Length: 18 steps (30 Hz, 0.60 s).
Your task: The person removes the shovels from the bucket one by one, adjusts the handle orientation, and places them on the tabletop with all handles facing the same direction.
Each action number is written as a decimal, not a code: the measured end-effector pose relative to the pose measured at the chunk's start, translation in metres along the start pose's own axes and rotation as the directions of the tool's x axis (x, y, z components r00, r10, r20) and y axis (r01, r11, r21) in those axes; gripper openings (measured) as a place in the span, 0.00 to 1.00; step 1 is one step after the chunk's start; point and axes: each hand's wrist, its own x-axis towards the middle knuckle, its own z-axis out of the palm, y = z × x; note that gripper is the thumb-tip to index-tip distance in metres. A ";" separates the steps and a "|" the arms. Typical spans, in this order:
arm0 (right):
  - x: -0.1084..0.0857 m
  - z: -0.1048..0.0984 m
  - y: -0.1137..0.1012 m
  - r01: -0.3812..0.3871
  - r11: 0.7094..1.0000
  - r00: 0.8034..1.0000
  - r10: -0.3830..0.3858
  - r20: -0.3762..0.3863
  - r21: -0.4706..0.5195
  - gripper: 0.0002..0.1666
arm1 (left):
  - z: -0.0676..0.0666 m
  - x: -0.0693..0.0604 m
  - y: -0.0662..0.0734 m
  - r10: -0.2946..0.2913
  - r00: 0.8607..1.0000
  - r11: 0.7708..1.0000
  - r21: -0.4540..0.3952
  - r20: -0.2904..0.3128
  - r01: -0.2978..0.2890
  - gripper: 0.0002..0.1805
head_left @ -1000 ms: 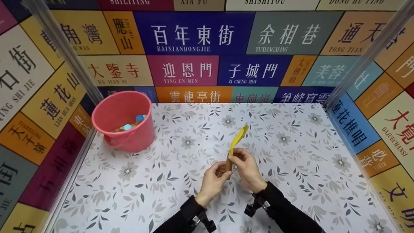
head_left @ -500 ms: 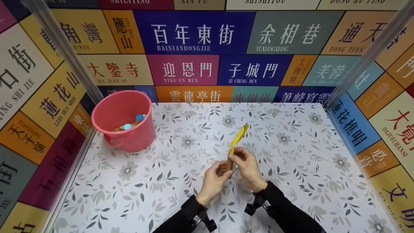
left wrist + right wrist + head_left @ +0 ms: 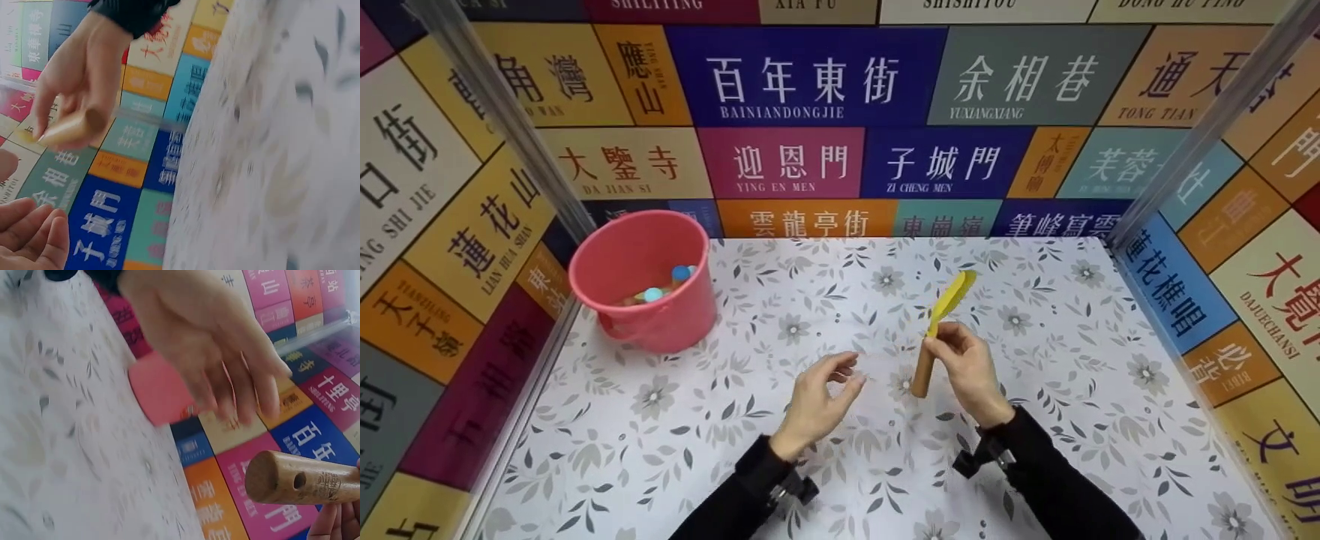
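My right hand (image 3: 969,369) pinches the upper end of a brown wooden handle (image 3: 922,373) between thumb and fingers; a yellow, leaf-shaped part (image 3: 952,298) rises above that grip. In the right wrist view the wooden handle (image 3: 301,481) shows a small hole and dark printed marks near its free end. To the left of the handle, my left hand (image 3: 814,405) holds nothing, with its fingers loosely bent and apart from the thumb. The left wrist view shows the handle (image 3: 73,128) blurred, in the right hand (image 3: 84,73).
A pink bucket (image 3: 696,304) stands at the back left, with a blue-topped piece, a light-blue-topped piece and other small items inside. Under the hands lies a floral-patterned tabletop (image 3: 810,300). Walls of coloured, lettered panels (image 3: 810,75) enclose its back and sides.
The left hand has let go of the wooden handle and moved left. The right hand has carried the handle and its yellow part to the right and slightly up. The head view has shifted slightly.
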 end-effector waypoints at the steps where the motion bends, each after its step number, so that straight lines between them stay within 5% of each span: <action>1: 0.002 -0.007 -0.001 -0.006 1.000 1.000 0.006 -0.012 -0.030 0.08 | -0.008 -0.002 -0.004 0.047 0.999 0.996 0.070 -0.007 -0.046 0.18; 3: 0.007 -0.022 -0.002 -0.012 0.994 0.999 0.008 -0.031 -0.113 0.08 | -0.025 -0.007 -0.012 0.132 0.991 0.965 0.229 -0.001 -0.128 0.20; 5: 0.011 -0.040 -0.003 -0.018 0.974 0.999 0.009 -0.041 -0.224 0.10 | -0.044 -0.014 -0.021 0.187 0.982 0.907 0.377 0.033 -0.186 0.22; 8: 0.014 -0.070 -0.002 -0.024 0.914 0.999 0.008 -0.040 -0.406 0.14 | -0.071 -0.026 -0.033 0.201 0.975 0.818 0.531 0.097 -0.221 0.25; 11: 0.016 -0.100 0.002 -0.037 0.844 0.999 0.022 -0.033 -0.535 0.17 | -0.096 -0.038 -0.043 0.174 0.976 0.755 0.619 0.128 -0.216 0.26; 14: 0.018 -0.125 0.008 -0.055 0.773 0.998 0.048 -0.029 -0.632 0.19 | -0.118 -0.049 -0.051 0.153 0.980 0.716 0.668 0.129 -0.200 0.25; 18: 0.017 -0.153 0.019 -0.094 0.677 0.994 0.104 -0.032 -0.730 0.22 | -0.137 -0.061 -0.058 0.130 0.982 0.695 0.693 0.137 -0.189 0.24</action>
